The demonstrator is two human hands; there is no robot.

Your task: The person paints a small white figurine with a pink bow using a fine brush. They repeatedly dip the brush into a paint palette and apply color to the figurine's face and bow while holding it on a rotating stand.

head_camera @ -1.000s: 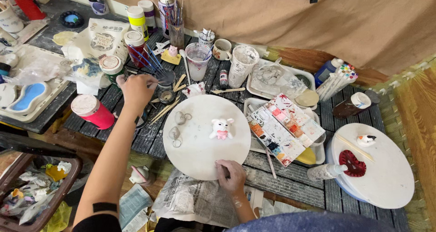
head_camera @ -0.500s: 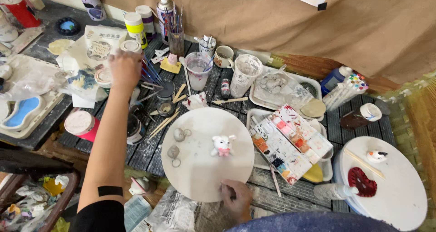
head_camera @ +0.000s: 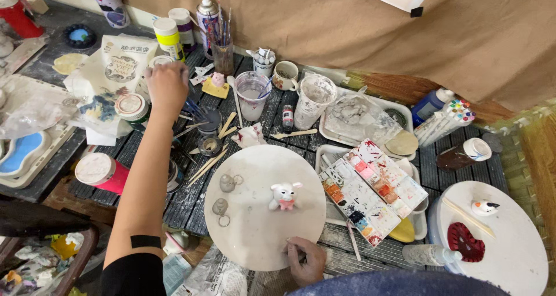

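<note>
A white bag with a round printed emblem [head_camera: 120,64] is seen at the upper left of the dark slatted table [head_camera: 191,200], crumpled and standing just beside the left hand [head_camera: 167,86]. Behind it are ranged a yellow-green tub with a white lid [head_camera: 168,36], a dark tub with a white lid [head_camera: 184,26] and a spray can [head_camera: 207,15]. A pink jar with a white lid [head_camera: 103,172] is laid on its side near the left forearm. A blue bottle [head_camera: 430,105] and a bundle of white markers with coloured caps [head_camera: 445,121] are placed at the right.

The left hand is stretched out over a white-lidded jar [head_camera: 160,61] beside the bag, fingers curled down on it; whether it is gripped cannot be told. The right hand [head_camera: 307,260] is closed narrowly around a thin tool at the near rim of the round white board [head_camera: 255,232].

On the board's middle a small white clay animal [head_camera: 284,195] is stood upright, with pointed ears and a pink body.
</note>
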